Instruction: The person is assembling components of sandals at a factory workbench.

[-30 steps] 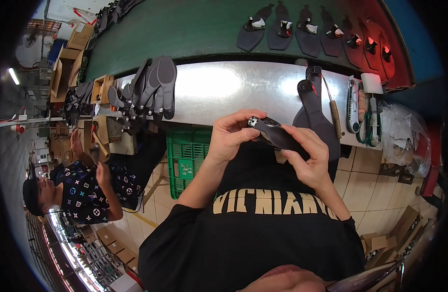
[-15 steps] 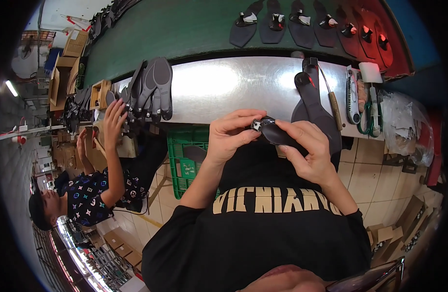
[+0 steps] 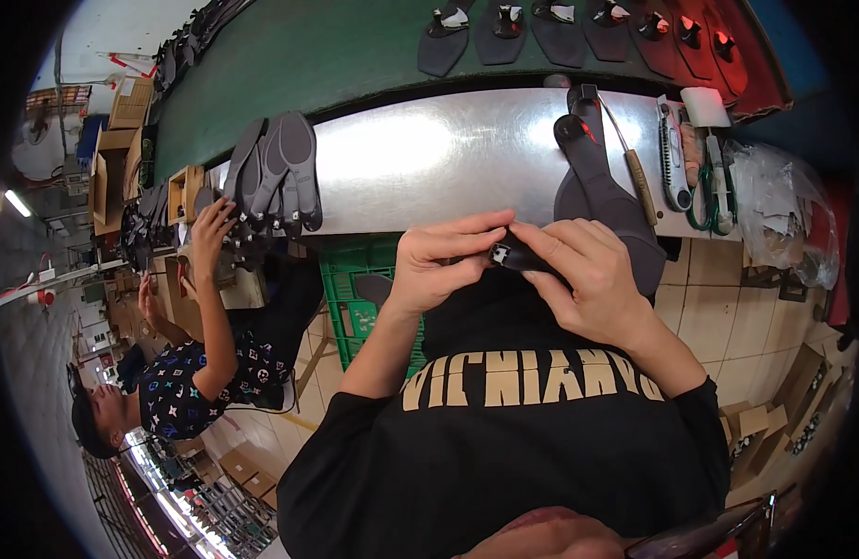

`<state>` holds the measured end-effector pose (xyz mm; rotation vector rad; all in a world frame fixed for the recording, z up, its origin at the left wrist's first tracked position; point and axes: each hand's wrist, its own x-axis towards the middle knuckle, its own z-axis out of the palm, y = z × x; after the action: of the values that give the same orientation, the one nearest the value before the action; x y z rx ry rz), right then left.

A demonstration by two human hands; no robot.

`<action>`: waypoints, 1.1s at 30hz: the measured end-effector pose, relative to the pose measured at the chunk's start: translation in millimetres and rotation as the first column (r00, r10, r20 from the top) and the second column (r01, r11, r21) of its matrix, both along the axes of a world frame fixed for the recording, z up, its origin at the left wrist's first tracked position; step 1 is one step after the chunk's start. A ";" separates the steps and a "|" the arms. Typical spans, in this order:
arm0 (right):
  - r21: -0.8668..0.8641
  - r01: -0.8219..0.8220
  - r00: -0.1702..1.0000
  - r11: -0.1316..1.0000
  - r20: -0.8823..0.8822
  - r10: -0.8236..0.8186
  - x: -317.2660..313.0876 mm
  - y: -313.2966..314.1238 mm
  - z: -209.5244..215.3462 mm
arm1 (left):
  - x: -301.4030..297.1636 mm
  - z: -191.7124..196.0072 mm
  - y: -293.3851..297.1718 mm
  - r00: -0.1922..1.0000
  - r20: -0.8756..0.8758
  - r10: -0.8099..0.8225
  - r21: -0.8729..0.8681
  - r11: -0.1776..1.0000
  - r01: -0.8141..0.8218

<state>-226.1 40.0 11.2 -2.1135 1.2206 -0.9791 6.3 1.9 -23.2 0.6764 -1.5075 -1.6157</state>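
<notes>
Just in front of the bench's near edge, both hands hold a dark sandal part (image 3: pixel 515 255). Its small end shows a pale, shiny piece, and much of the rest is covered by fingers. My left hand (image 3: pixel 439 265) grips the pale end between straight fingers above and the thumb below. From the other side, my right hand (image 3: pixel 588 279) pinches the dark body with thumb and fingers. Beyond my right hand, black sandals (image 3: pixel 625 224) lie crossed on the metal bench (image 3: pixel 392 168).
A wooden-handled tool (image 3: pixel 639 186), a cutter knife (image 3: pixel 673 163), green-handled scissors (image 3: pixel 714 200) and a plastic bag (image 3: pixel 783 205) lie at right. Grey soles (image 3: pixel 294 163) are piled at left, near a co-worker's hand (image 3: pixel 208 233). Several sandals line the green belt (image 3: pixel 345 56); a green crate (image 3: pixel 341 289) stands below.
The sandal part has turned so its pale end shows more squarely and less of its body is visible. My fingers have come closer together around it. The co-worker's raised hand has lowered.
</notes>
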 end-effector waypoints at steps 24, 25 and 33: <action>0.206 -0.025 0.996 0.978 0.088 0.007 6.4 0.1 -25.1 | -22.0 -2.3 12.2 0.957 0.139 0.255 0.369 0.884 -0.289; 0.219 -0.019 0.995 0.976 0.096 -0.002 6.4 1.2 -26.2 | -23.0 -1.8 12.3 0.956 0.141 0.257 0.359 0.887 -0.291; 0.176 0.035 0.994 0.984 0.096 -0.052 14.0 1.1 -41.1 | -24.2 -3.3 10.1 0.944 0.181 0.275 0.328 0.888 -0.322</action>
<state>-212.1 41.1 -29.9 -1.8877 1.2589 -0.9490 -18.0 12.0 -26.5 1.1757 -1.1336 -1.6367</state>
